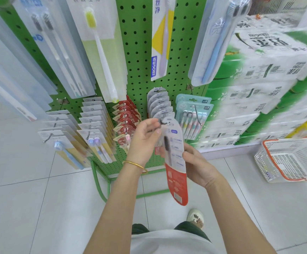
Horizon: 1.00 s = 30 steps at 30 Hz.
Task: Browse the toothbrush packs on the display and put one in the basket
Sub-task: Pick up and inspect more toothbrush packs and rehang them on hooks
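A long blister toothbrush pack with a white top and a red bottom hangs upright in front of the green perforated metal display board, just off the front of a hook row of grey-white packs. The left hand, with a thin gold bangle at its wrist, curls its fingers round the pack's top left edge. The right hand pinches the pack's right edge at mid-height. The white lattice plastic basket with an orange-red rim sits on the pale tiled floor well to the right, beside the stacked white-and-green tissue bundles. Bare floor lies between the basket and the hands.
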Available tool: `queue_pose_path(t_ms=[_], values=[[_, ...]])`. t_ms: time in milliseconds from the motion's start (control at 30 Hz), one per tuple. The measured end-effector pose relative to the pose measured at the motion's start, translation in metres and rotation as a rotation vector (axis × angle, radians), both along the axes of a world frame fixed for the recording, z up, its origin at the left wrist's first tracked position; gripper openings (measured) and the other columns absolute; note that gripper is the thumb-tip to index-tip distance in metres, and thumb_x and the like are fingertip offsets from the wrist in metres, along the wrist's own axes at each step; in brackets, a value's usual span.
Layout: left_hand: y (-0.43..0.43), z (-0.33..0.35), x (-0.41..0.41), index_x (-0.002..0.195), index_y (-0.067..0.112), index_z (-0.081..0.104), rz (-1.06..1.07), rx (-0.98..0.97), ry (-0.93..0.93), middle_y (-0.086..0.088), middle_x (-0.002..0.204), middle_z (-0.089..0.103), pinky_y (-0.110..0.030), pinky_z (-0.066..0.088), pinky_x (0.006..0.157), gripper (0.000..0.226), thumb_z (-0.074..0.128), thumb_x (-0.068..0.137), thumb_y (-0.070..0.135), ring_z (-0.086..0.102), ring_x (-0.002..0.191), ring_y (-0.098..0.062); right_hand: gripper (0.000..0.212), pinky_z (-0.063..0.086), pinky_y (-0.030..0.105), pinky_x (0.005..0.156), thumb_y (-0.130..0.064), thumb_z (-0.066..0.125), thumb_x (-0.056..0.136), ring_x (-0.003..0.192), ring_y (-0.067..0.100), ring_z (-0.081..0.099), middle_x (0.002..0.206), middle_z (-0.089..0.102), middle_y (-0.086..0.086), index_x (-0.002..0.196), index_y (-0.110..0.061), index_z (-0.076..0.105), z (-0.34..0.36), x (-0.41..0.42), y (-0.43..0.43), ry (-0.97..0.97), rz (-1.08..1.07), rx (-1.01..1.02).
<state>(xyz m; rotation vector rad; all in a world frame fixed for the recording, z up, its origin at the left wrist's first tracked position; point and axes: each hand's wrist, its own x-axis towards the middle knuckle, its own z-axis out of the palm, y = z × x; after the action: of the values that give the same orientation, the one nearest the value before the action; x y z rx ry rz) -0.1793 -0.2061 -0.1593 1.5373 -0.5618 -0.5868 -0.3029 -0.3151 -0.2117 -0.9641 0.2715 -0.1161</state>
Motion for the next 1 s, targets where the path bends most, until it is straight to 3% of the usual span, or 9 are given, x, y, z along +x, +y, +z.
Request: queue_pose_path(t_ms=[67,167,267,333,467,533,833,933,1000], values=[[0.001,-0.001,0.004,0.104,0.028,0.053,0.073,0.006,0.003,0.001,0.112,0.061,-0.029,0.051,0.087,0.027,0.051,0.093,0.004,0.06,0.108,-0.016,0.1,0.051,0.03,0.083,-0.045,0.091,0.046,0.101,0.025,0.057,0.113,0.06,0.013,0.125,0.001,0.05,-0.006,-0.003,-0.007,0.075,-0.171,-0.081],[0.002,-0.004,0.01,0.103,0.025,0.054,0.13,0.031,0.008,0.005,0.104,0.062,-0.035,0.051,0.088,0.027,0.05,0.092,0.001,0.061,0.105,-0.019,0.08,0.046,0.035,0.093,-0.042,0.086,0.048,0.105,0.019,0.059,0.11,0.064,0.004,0.114,-0.011,0.056,-0.018,-0.006,-0.012,0.218,-0.356,-0.319],[-0.001,-0.006,0.011,0.101,0.025,0.056,0.128,0.054,-0.002,0.005,0.102,0.062,-0.035,0.051,0.089,0.027,0.05,0.091,0.0,0.061,0.104,-0.018,0.073,0.041,0.027,0.093,-0.028,0.086,0.061,0.111,0.015,0.052,0.112,0.056,-0.003,0.122,-0.016,0.047,-0.027,0.001,-0.003,0.452,-0.441,-0.578],[-0.003,-0.007,0.011,0.104,0.021,0.056,0.123,0.064,-0.005,0.005,0.102,0.063,-0.036,0.051,0.091,0.026,0.05,0.091,0.0,0.061,0.103,-0.017,0.081,0.043,0.03,0.093,-0.022,0.087,0.063,0.11,0.015,0.049,0.116,0.051,0.0,0.129,-0.015,0.041,-0.034,0.01,0.004,0.506,-0.49,-0.684],[-0.005,-0.01,0.014,0.099,0.026,0.056,0.127,0.084,-0.017,0.005,0.101,0.063,-0.039,0.05,0.092,0.029,0.05,0.091,-0.001,0.062,0.103,-0.018,0.091,0.045,0.036,0.092,-0.046,0.084,0.049,0.104,0.021,0.049,0.111,0.049,0.001,0.124,-0.012,0.045,-0.046,0.028,0.01,0.579,-0.571,-0.9],[-0.005,-0.01,0.015,0.095,0.03,0.055,0.132,0.088,-0.02,0.004,0.099,0.063,-0.042,0.049,0.091,0.034,0.049,0.09,-0.003,0.062,0.102,-0.02,0.09,0.047,0.039,0.089,-0.051,0.082,0.046,0.102,0.022,0.049,0.106,0.05,0.001,0.12,-0.013,0.047,-0.049,0.037,0.012,0.601,-0.611,-0.965],[-0.008,-0.008,0.025,0.097,0.029,0.054,0.105,0.11,-0.126,0.007,0.101,0.06,-0.041,0.05,0.091,0.034,0.048,0.09,-0.004,0.061,0.101,-0.017,0.089,0.041,0.039,0.091,-0.035,0.09,0.054,0.103,0.026,0.043,0.103,0.042,0.0,0.123,-0.001,0.044,-0.058,0.061,0.015,0.606,-0.754,-1.078],[-0.014,-0.006,0.031,0.102,0.022,0.054,0.101,0.146,-0.178,0.007,0.102,0.059,-0.035,0.05,0.09,0.028,0.051,0.09,-0.002,0.059,0.097,-0.011,0.093,0.04,0.038,0.091,-0.032,0.09,0.056,0.105,0.028,0.042,0.109,0.046,0.009,0.126,0.002,0.041,-0.059,0.07,0.016,0.616,-0.781,-1.067],[-0.02,-0.003,0.035,0.106,0.018,0.056,0.095,0.189,-0.252,0.004,0.105,0.06,-0.021,0.049,0.088,0.025,0.05,0.091,-0.001,0.057,0.095,-0.009,0.095,0.038,0.035,0.09,-0.032,0.09,0.057,0.107,0.029,0.041,0.115,0.046,0.014,0.129,0.002,0.039,-0.059,0.077,0.015,0.621,-0.783,-1.044]])
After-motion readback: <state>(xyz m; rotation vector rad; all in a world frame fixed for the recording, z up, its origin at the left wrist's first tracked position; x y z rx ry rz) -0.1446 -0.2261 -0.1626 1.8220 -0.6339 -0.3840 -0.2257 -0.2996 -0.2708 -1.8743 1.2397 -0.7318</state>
